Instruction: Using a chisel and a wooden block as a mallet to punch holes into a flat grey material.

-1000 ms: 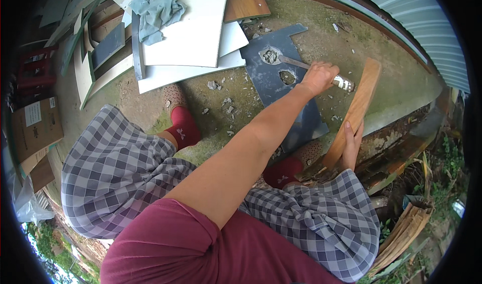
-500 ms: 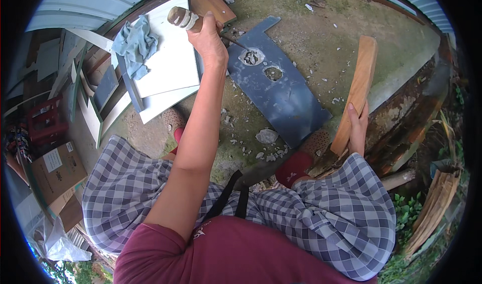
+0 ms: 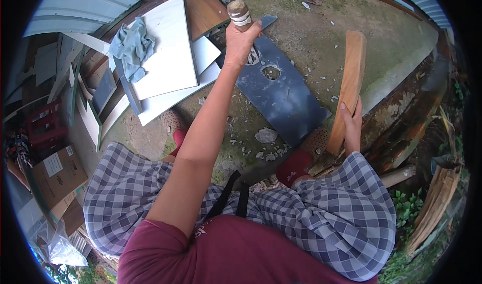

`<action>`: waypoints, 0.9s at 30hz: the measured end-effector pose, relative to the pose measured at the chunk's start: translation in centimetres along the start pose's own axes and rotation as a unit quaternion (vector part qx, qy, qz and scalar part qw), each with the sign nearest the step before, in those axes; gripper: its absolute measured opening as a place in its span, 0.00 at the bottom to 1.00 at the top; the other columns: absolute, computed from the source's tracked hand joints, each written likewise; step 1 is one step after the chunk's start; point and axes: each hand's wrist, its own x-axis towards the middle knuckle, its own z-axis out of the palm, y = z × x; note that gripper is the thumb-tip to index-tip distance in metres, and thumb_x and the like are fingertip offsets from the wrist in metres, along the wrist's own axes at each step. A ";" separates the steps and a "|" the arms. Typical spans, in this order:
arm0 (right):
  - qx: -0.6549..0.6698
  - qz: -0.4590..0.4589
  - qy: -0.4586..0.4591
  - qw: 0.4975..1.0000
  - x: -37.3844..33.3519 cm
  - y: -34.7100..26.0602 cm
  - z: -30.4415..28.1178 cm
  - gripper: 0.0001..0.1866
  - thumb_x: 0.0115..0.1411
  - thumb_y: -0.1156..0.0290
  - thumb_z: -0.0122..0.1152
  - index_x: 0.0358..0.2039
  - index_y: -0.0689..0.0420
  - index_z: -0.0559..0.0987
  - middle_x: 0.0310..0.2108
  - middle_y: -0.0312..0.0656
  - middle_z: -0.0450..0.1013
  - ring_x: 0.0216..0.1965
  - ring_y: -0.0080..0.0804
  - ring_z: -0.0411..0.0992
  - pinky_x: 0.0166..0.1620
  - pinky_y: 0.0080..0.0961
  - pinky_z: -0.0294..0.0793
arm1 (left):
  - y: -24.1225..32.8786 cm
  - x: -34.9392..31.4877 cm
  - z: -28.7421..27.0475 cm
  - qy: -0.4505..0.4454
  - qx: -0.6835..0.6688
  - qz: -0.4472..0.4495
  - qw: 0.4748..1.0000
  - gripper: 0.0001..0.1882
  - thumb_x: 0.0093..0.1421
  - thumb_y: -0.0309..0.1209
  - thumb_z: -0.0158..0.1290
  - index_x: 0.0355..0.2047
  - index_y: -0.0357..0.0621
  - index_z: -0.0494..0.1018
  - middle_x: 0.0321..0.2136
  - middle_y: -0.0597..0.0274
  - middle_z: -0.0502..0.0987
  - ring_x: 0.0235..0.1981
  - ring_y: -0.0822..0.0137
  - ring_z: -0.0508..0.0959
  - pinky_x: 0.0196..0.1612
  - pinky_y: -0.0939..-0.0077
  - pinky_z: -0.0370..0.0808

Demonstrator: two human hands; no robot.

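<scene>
Chipping out the holes seems the step in hand: the left hand (image 3: pixel 240 42) grips a round brown handle banded in white (image 3: pixel 238 14), its working end hidden, over the flat dark-blue board with 2 holes (image 3: pixel 286 90) on the grey-green concrete ground (image 3: pixel 381 43). The right hand (image 3: pixel 353 126) clasps a long tan wooden bar (image 3: pixel 347 83); the next move likely calls for steady aim.

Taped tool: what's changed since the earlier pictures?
The left hand swung the taped tool from right of the dark panel to its left, then partway back right. Nothing was let go: the right hand keeps the wooden block. Panel and rag look unmoved.
</scene>
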 end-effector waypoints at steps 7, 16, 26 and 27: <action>-0.010 -0.018 -0.001 1.000 0.2 0.1 0.2 0.40 0.58 0.61 0.59 0.64 0.63 0.52 0.57 0.50 0.60 0.57 0.37 0.61 0.58 0.28 0.58 | 0.6 1.6 -0.6 -0.035 0.108 0.001 0.994 0.16 0.53 0.34 0.61 0.36 0.40 0.68 0.29 0.64 0.74 0.29 0.72 0.74 0.38 0.75 0.71; -0.021 -0.009 -0.012 1.000 0.1 -1.0 0.4 0.41 0.58 0.61 0.59 0.64 0.64 0.51 0.58 0.51 0.60 0.57 0.38 0.60 0.58 0.28 0.58 | -0.3 -0.7 0.1 0.127 -0.016 0.060 0.990 0.13 0.58 0.37 0.57 0.27 0.42 0.68 0.17 0.65 0.70 0.19 0.73 0.69 0.25 0.78 0.66; -0.021 -0.003 -0.016 1.000 0.1 -0.5 0.2 0.41 0.58 0.60 0.59 0.64 0.63 0.51 0.59 0.50 0.59 0.58 0.37 0.60 0.58 0.28 0.58 | 0.8 -0.6 1.2 0.007 0.066 0.040 0.997 0.11 0.57 0.33 0.55 0.22 0.42 0.68 0.15 0.67 0.70 0.18 0.75 0.68 0.25 0.79 0.65; -0.012 -0.006 -0.021 1.000 0.1 -0.4 0.2 0.41 0.58 0.60 0.59 0.64 0.63 0.51 0.59 0.50 0.58 0.58 0.37 0.60 0.58 0.28 0.58 | 0.8 -0.5 1.2 -0.002 0.070 0.042 0.997 0.11 0.56 0.33 0.55 0.22 0.42 0.68 0.15 0.67 0.70 0.18 0.75 0.68 0.25 0.79 0.65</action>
